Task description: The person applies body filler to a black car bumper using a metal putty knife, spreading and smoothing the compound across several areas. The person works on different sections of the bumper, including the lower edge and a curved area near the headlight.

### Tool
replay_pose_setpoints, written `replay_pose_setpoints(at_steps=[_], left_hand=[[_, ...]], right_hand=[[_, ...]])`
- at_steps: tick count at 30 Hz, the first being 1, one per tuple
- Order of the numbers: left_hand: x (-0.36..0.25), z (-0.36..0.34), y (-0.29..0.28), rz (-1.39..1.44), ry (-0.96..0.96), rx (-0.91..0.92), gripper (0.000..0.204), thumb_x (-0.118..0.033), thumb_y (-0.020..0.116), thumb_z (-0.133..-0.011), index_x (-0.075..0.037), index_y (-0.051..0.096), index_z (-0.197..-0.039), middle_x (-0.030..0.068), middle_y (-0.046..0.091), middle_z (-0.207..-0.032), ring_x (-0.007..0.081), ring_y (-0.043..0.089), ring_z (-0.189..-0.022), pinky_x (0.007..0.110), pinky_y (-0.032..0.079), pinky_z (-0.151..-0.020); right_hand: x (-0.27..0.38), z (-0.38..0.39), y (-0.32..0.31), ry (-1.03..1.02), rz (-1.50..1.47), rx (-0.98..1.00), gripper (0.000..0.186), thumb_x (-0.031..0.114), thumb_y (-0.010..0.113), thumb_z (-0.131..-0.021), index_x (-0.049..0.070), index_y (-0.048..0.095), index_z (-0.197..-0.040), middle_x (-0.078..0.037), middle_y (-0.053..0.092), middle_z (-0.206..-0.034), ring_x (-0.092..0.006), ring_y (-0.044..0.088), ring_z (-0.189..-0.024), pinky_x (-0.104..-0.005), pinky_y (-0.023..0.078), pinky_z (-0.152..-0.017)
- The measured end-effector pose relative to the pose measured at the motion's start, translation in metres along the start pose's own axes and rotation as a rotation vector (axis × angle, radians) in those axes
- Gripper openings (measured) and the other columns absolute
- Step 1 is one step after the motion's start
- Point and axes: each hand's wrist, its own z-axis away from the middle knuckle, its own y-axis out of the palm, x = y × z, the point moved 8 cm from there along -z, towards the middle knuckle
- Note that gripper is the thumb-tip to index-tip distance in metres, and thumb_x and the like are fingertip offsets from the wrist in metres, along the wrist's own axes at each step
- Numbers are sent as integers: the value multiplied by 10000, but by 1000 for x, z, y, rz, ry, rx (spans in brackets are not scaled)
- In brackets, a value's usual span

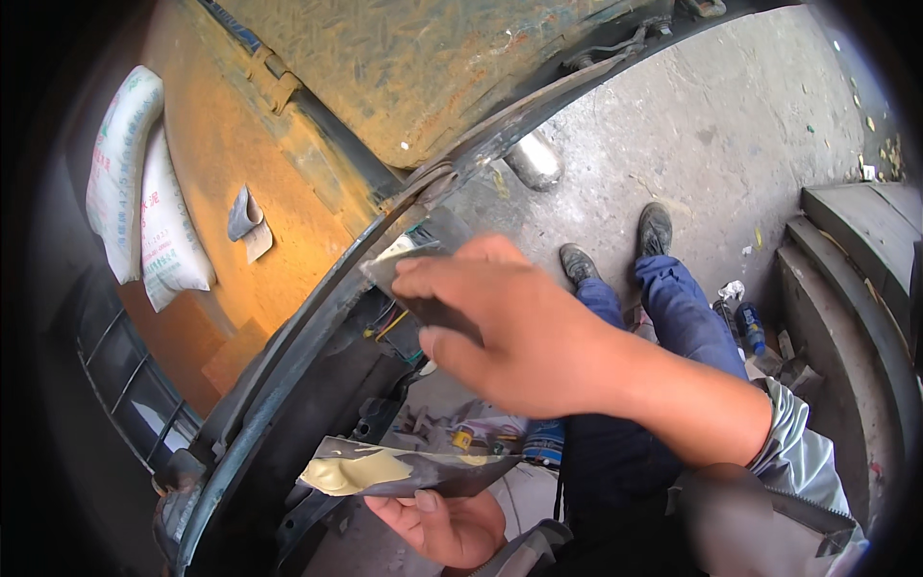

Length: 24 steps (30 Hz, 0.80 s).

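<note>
My left hand [452,529], low in the head view, holds a dark flat plate [457,471] from below with thumb and fingers at its near edge. A thick lump of pale yellow putty [351,471] lies on the plate's left end. Above and to the right, my right hand [519,332] grips a dark flat spreader [442,313] between thumb and fingers. The spreader's far edge is at the curved dark metal rim [327,288] of a vehicle part; whether it touches, I cannot tell. Pale material shows beside that edge.
White printed sacks [178,231] and a curled grey sheet [248,223] lie on the orange metal surface [279,183]. Loose wires [389,322] show under the rim. On the floor are a shiny rounded metal object [534,162], a blue bottle [750,327] and a blue can [544,442].
</note>
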Motion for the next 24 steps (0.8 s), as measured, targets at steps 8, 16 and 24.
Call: replay_pose_setpoints(at_steps=[8,16,24], left_hand=[[1,0,-2,-22,-4,-27,685,-25,546,-971,4,254,-1589,188,464,-1536,286,501,-1377,458,361,-1202],[2,-3,-2,-51,-9,-3,689,-34,558,-970,10,258,-1589,194,463,-1533,292,502,-1369,458,355,-1198],[4,-1,5,-61,-24,-44,690,-32,553,-972,12,249,-1590,189,479,-1512,285,505,-1358,451,355,-1193]], right_hand=[[-20,10,-16,-68,143,-93,441,93,693,-862,3,636,-1290,-196,658,-1343,-344,595,-1212,-419,385,-1089],[-5,13,0,-214,310,-52,470,110,715,-794,63,672,-1260,-72,644,-1395,-327,566,-1174,-444,432,-918],[1,27,-12,-275,503,-84,488,107,733,-745,77,700,-1231,-45,628,-1419,-319,564,-1194,-429,418,-856]])
